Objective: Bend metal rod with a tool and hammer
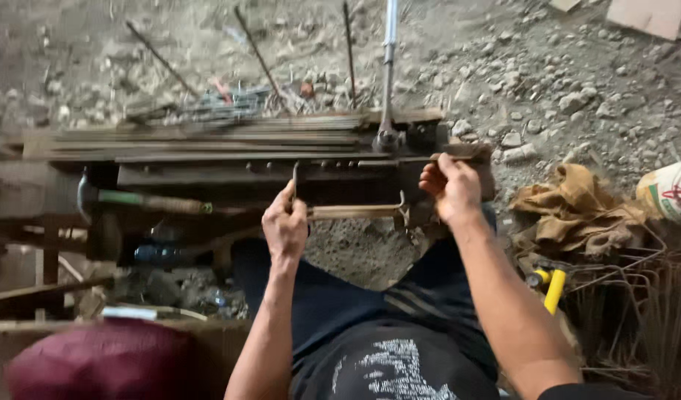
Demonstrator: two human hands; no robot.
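Note:
My left hand grips the bent end of a thin steel rod that runs right towards my right hand. My right hand is closed on the rod's other end, against the front of a low wooden bending bench. A long metal lever rises from a pivot on the bench just above my right hand. I sit with my legs in dark shorts under the rod.
Straight rods lie stacked along the bench top. A hammer rests at the bench's left. Brown sacks, bent wire stirrups and a yellow-handled tool lie at right. Rubble covers the ground beyond.

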